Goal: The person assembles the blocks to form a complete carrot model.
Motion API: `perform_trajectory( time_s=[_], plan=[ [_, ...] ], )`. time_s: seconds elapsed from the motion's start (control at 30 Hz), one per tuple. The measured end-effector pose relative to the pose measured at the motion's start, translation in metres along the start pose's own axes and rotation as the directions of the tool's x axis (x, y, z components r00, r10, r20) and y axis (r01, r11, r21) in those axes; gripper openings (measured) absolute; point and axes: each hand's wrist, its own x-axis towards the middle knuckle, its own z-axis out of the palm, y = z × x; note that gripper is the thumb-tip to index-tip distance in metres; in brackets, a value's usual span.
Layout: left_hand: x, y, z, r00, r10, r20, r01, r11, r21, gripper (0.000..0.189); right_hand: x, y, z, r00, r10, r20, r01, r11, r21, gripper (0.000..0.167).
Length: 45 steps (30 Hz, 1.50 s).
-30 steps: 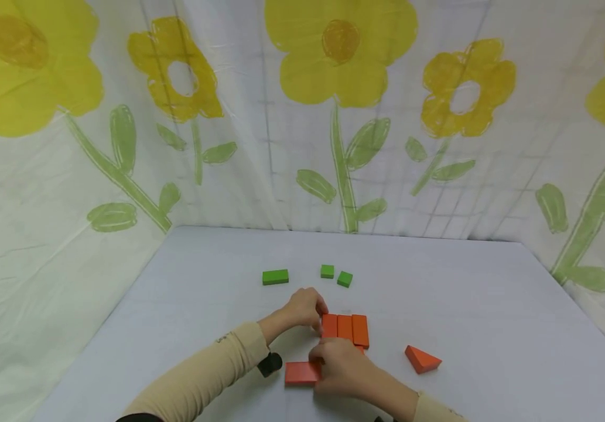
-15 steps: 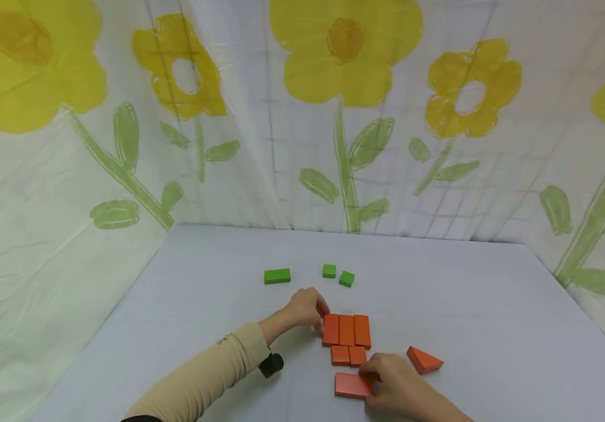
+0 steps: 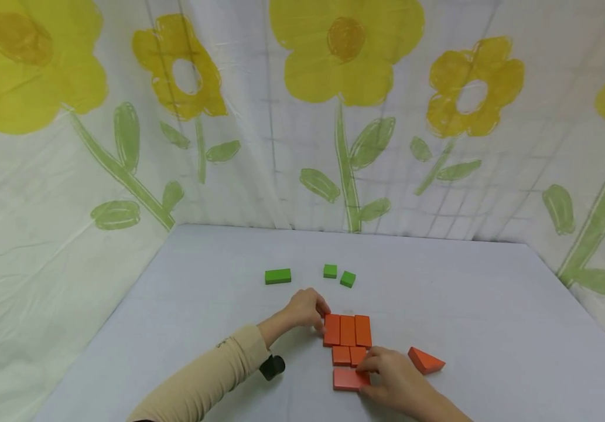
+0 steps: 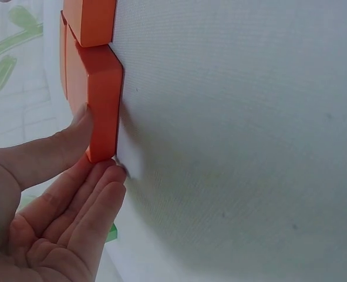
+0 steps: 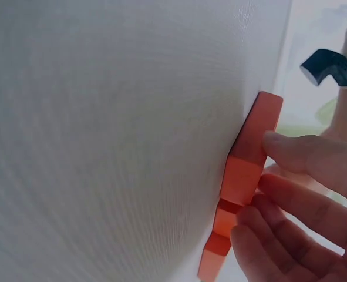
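Note:
My right hand (image 3: 396,378) pinches the right end of a red rectangular block (image 3: 345,380) lying crosswise, close below two small orange square blocks (image 3: 341,356). In the right wrist view its thumb rests on the red block (image 5: 254,141), other fingertips near the orange pieces. Above the squares, several upright orange rectangular blocks (image 3: 347,331) lie side by side. My left hand (image 3: 304,309) holds the leftmost one at its far left corner; in the left wrist view the thumb presses this orange block (image 4: 104,106), with fingertips at its end.
A red-orange triangular block (image 3: 426,360) lies right of my right hand. Farther back on the white table (image 3: 439,281) are a green rectangular block (image 3: 278,276) and two small green blocks (image 3: 330,271). A flower-printed curtain hangs behind.
My right hand has carried the red block rightward to below the small squares, then slightly up and left, close against them. My left hand has kept its place at the orange blocks.

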Motion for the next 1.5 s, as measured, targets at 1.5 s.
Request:
perform_trajectory(
  time_s=[1.5],
  plan=[
    [-0.001, 0.002, 0.002, 0.999, -0.024, -0.046, 0.023, 1.0, -0.01, 0.027, -0.042, 0.057, -0.057, 0.981, 0.189, -0.045, -0.191, 0.981, -0.039, 0.055]
  ],
)
